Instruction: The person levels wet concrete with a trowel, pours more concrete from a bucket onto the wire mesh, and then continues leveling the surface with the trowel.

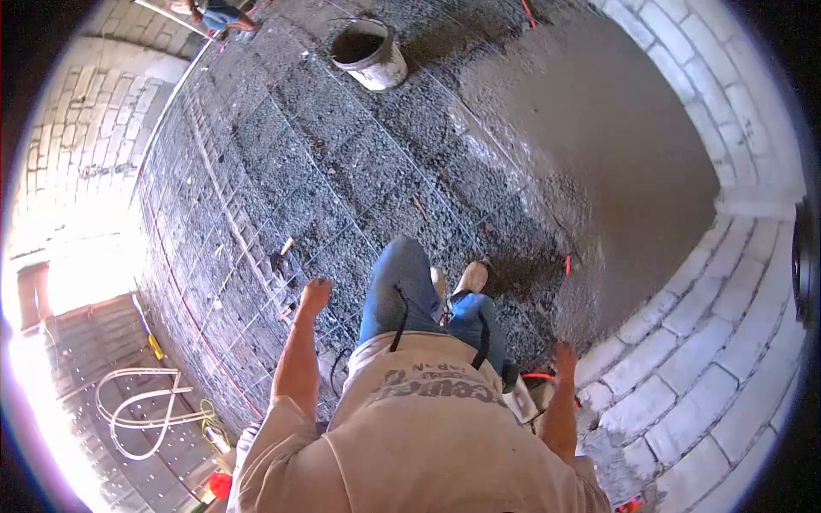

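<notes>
My left hand (316, 293) hangs over the gravel on the left of my body, with its fingers curled and too small to make out clearly. Just left of it on the gravel lies a tool with a light wooden handle (287, 246), apart from the hand. My right hand (565, 359) is low on the right, near the edge of the wet concrete (633, 171); whether it holds anything cannot be made out. An orange-red item (539, 375) shows beside it. Steel mesh (325, 175) crosses the gravel ahead.
A dirty white bucket (380, 70) stands ahead on the gravel. Block walls (718, 376) curve round the right side. Another person (224, 17) is at the top left. A white hose (141, 423) lies coiled at the lower left. Red markers (528, 13) stick up.
</notes>
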Available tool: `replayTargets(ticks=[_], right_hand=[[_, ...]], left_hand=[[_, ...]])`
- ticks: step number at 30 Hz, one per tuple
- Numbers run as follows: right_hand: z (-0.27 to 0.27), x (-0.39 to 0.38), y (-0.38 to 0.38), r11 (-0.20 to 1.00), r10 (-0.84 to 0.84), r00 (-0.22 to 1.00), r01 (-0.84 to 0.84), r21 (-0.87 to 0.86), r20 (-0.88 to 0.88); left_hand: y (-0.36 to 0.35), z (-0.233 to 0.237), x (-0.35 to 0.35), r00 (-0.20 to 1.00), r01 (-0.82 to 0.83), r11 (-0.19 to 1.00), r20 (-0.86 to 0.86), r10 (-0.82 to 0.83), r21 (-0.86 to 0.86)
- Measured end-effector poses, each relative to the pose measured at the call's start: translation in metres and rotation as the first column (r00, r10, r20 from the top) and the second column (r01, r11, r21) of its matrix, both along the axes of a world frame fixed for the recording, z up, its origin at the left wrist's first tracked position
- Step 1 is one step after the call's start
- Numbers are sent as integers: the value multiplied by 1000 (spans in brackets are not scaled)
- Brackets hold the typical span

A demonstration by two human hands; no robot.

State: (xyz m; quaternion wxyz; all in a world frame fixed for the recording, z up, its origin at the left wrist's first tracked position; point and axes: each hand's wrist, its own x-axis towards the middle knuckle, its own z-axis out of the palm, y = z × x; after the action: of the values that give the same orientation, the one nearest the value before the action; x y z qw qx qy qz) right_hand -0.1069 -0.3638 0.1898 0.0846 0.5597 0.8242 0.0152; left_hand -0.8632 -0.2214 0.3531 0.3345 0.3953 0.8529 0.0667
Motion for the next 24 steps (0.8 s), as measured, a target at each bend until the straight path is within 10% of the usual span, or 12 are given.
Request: replayTargets(ticks=[1,3,9,12,16,18,20,22,23,24], right_hand=[[-1,2,20,825,-559,721,435,-360,-409],[-13,5,50,415,-896,61,468,-780,-440],[61,-63,178,303,-906,-39,633,-712,-421],[46,-97,249,465,-885,413,761,-452,-215],[12,-185,371,525,-843,318,667,-529,-435],[19,-266,449,878,-454,856,382,-289,-248],[1,-349,515,892,-448,733,328,-310,-511],[30,-480,618,432,-900,275,474,-768,-337],[53,-549,661,267,-923,-229,201,-942,-310],[53,-603,703,278,-931,-229,65,-959,-285]], left_hand=[[-5,2,-7,995,88,996,-38,-88,-19],[5,29,-1,990,-115,984,67,125,-136],[-18,-52,-92,986,161,987,-56,-160,22],[42,-30,-85,982,-180,973,36,187,-148],[125,-38,-115,960,-239,938,86,268,-253],[154,-91,-160,972,-190,959,100,215,-209],[200,-128,-202,984,-117,977,110,138,-179],[254,-155,-248,982,188,964,63,-179,-191],[277,-161,-272,848,504,810,-8,-530,-299],[307,-160,-288,706,648,657,-17,-708,-386]])
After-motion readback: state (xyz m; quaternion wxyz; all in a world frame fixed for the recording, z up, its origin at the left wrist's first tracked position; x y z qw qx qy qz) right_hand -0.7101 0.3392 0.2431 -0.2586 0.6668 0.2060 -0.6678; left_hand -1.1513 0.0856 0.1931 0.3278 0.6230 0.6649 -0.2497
